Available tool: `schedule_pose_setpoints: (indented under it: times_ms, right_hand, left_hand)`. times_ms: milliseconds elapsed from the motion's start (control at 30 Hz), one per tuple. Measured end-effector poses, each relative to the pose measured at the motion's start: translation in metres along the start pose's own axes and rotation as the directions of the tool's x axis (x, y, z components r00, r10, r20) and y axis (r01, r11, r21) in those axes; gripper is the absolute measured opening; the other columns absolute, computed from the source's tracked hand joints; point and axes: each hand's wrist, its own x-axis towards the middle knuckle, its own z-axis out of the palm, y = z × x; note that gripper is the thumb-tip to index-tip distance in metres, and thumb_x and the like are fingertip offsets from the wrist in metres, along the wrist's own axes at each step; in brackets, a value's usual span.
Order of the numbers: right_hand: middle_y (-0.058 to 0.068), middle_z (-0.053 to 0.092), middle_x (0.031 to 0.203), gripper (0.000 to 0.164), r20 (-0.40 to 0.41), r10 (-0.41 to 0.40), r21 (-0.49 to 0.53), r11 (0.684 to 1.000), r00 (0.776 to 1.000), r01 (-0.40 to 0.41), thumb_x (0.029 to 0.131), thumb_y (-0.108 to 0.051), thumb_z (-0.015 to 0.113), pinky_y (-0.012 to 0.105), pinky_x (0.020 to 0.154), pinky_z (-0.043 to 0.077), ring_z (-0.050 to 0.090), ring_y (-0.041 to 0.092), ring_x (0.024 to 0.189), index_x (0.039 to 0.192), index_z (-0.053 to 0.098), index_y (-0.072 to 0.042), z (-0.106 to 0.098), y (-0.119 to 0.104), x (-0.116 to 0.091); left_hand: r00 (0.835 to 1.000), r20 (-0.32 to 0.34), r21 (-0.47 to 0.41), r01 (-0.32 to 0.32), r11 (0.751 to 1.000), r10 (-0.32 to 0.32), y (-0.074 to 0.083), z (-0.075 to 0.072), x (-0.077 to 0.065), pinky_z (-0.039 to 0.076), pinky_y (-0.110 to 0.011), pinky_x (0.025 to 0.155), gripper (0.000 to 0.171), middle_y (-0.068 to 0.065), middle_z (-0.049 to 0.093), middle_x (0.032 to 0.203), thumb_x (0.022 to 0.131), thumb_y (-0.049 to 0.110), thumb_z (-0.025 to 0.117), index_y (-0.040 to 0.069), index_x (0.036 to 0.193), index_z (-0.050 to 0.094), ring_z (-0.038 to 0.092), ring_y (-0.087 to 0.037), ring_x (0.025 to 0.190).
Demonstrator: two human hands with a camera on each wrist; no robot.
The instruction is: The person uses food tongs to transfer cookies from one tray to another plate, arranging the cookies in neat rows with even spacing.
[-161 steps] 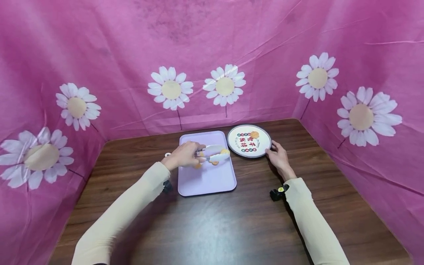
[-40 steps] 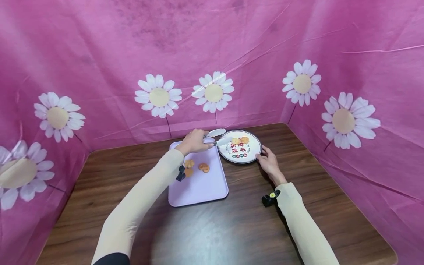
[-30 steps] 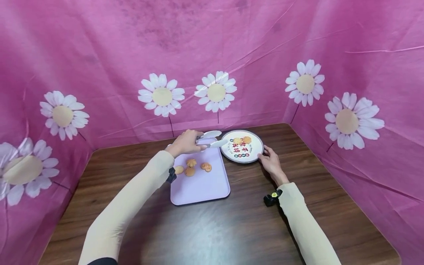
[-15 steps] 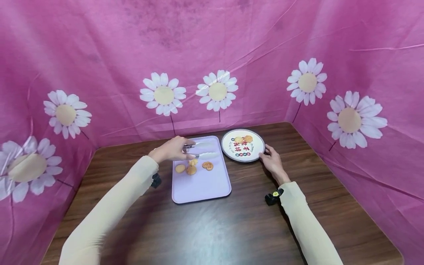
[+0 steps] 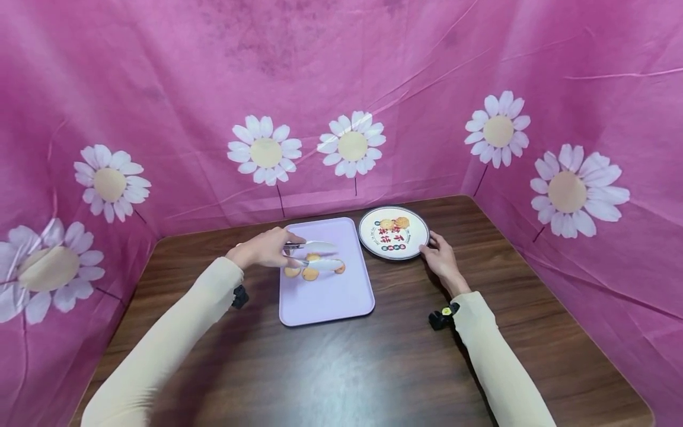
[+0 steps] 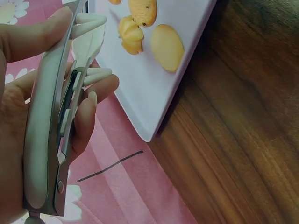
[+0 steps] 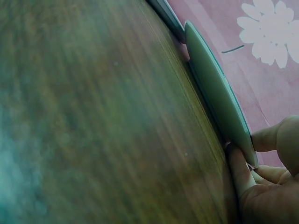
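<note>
My left hand [image 5: 265, 248] grips a pair of tongs [image 5: 325, 264] with white tips, spread apart over the lilac tray [image 5: 331, 302]. In the left wrist view, thumb and fingers lie on opposite arms of the tongs [image 6: 42, 116]. Several cookies [image 5: 310, 274] lie on the tray, partly covered by the tongs in the head view; the front tong tip overlaps the rightmost cookie [image 5: 340, 268]. My right hand [image 5: 441, 258] pinches the right rim of a round white plate [image 5: 415, 236] with printed characters. Two cookies [image 5: 402, 222] sit side by side on that plate.
The brown wooden table [image 5: 341, 367] carries tray and plate near its back edge, with the plate right of the tray's far corner. A pink cloth [image 5: 320, 71] with white daisies hangs behind and at both sides.
A second cookie has been set on the plate with the tongs. My left hand has since drawn back left, bringing the open-spread tongs down over the tray's cookies. The right hand stays at the rim.
</note>
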Motion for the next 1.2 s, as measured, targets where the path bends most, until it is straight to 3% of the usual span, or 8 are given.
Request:
schedule_pose_setpoints:
  times_ms: [233,467,633,833,900,1100,1200]
  right_hand:
    - [0.024,0.036,0.165,0.067,0.002,0.003,0.000,1.000,1.000,-0.003,0.107,-0.014,0.052,0.039,0.115,0.046,0.052,0.035,0.143,0.166,0.021,-0.005,-0.001,0.001,0.001]
    - [0.025,0.037,0.164,0.066,-0.003,-0.014,0.024,1.000,1.000,0.014,0.107,-0.012,0.052,0.017,0.099,0.051,0.052,0.036,0.143,0.165,0.022,-0.003,-0.001,0.000,0.000]
    - [0.025,0.037,0.165,0.066,0.000,-0.016,0.032,0.999,1.000,0.016,0.107,-0.012,0.052,0.016,0.099,0.051,0.052,0.035,0.143,0.165,0.022,-0.003,0.000,0.000,0.000]
    - [0.025,0.040,0.164,0.066,-0.002,-0.021,0.024,1.000,1.000,0.021,0.107,-0.012,0.053,0.010,0.091,0.049,0.053,0.036,0.142,0.165,0.024,-0.003,0.000,0.000,0.001]
    - [0.025,0.039,0.164,0.066,-0.004,-0.022,0.020,1.000,1.000,0.022,0.106,-0.012,0.053,0.014,0.095,0.050,0.053,0.036,0.142,0.165,0.024,-0.003,0.000,0.000,0.002]
    - [0.025,0.035,0.166,0.066,0.001,-0.004,0.019,1.000,1.000,0.004,0.107,-0.013,0.052,0.044,0.117,0.044,0.050,0.037,0.145,0.166,0.022,-0.004,0.000,0.000,0.002]
    - [0.025,0.035,0.166,0.067,0.002,-0.002,0.018,1.000,1.000,0.001,0.107,-0.013,0.052,0.045,0.118,0.044,0.050,0.037,0.146,0.166,0.022,-0.004,0.000,0.000,0.001]
  left_hand:
    - [1.000,0.012,0.029,-0.003,1.000,0.003,-0.001,0.002,-0.003,0.051,-0.041,0.089,0.063,-0.012,0.073,0.131,0.086,0.034,0.081,0.006,0.140,0.066,0.057,-0.019,0.095]
    - [0.999,-0.009,0.019,-0.035,0.999,0.035,-0.002,0.008,0.000,0.053,-0.040,0.088,0.063,-0.012,0.074,0.130,0.084,0.031,0.081,0.003,0.139,0.066,0.060,-0.019,0.094]
    - [0.998,-0.026,0.015,-0.056,0.998,0.056,0.000,0.014,0.003,0.054,-0.043,0.094,0.063,-0.011,0.073,0.131,0.084,0.029,0.080,0.001,0.139,0.066,0.064,-0.020,0.101]
    - [0.999,-0.044,0.007,-0.026,1.000,0.027,0.003,0.019,0.003,0.052,-0.047,0.099,0.064,-0.009,0.073,0.133,0.086,0.034,0.082,0.005,0.140,0.065,0.063,-0.023,0.111]
    - [0.999,-0.044,0.012,-0.021,1.000,0.022,0.003,0.020,0.003,0.052,-0.047,0.100,0.064,-0.009,0.072,0.133,0.086,0.034,0.081,0.005,0.141,0.065,0.063,-0.024,0.111]
    - [0.999,-0.034,0.022,-0.018,1.000,0.019,0.001,0.021,0.000,0.054,-0.045,0.097,0.065,-0.009,0.073,0.133,0.084,0.032,0.082,0.005,0.141,0.065,0.065,-0.022,0.107]
    - [0.999,-0.037,0.010,-0.020,1.000,0.021,0.002,0.022,-0.001,0.056,-0.044,0.093,0.064,-0.009,0.073,0.131,0.084,0.030,0.083,0.005,0.140,0.066,0.067,-0.022,0.104]
